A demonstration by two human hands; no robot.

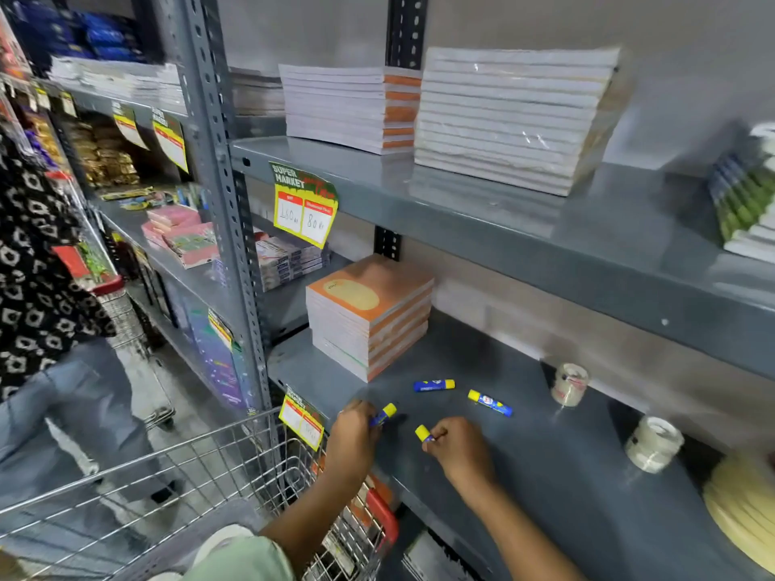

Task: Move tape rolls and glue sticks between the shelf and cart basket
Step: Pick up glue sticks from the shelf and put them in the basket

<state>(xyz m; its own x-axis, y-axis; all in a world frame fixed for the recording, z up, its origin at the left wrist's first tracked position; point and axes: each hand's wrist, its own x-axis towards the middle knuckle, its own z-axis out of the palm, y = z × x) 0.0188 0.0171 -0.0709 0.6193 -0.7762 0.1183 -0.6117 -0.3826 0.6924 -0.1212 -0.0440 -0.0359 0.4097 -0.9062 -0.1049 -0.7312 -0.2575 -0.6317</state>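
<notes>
On the grey lower shelf (545, 475) my left hand (354, 434) grips a blue glue stick with a yellow cap (385, 414). My right hand (459, 448) grips a second glue stick (423, 433), cap pointing left. Two more glue sticks lie loose on the shelf behind them, one (434, 385) near the notebooks and one (490, 403) further right. Two clear tape rolls stand to the right, one (569, 384) near the back and one (653, 443) closer to me. The wire cart basket (201, 459) is below left of the shelf edge.
A stack of orange notebooks (371, 314) sits on the shelf's left part. A wide cream tape roll (742, 505) lies at the far right. White book stacks (516, 115) fill the upper shelf. A person in jeans (63, 392) stands by another cart on the left.
</notes>
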